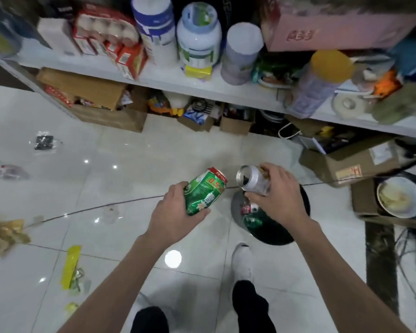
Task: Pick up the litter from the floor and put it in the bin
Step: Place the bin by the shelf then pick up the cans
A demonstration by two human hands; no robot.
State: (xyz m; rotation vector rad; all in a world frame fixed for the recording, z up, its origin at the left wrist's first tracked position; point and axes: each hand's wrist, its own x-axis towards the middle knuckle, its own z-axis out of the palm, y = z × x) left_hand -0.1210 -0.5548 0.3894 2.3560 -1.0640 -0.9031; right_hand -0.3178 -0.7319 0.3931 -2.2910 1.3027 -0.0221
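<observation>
My left hand (175, 212) grips a dented green can (203, 192), held tilted just left of the bin. A silver can (251, 180) lies in my right hand (277, 193), its open top facing left, directly above the black round bin (274, 233). Inside the bin I see crushed green and red-white cans. Litter lies on the white tiled floor to the left: a yellow wrapper (70, 266), a clear packet with dark contents (43, 142), a clear plastic bag (9, 171), and crumpled tan wrappers (4, 233).
A white shelf (202, 88) loaded with jars and boxes runs across the top. Cardboard boxes (106, 109) stand under it, and another box (346, 162) sits beside a bowl (400, 197) at the right. My white shoe (243, 261) stands next to the bin.
</observation>
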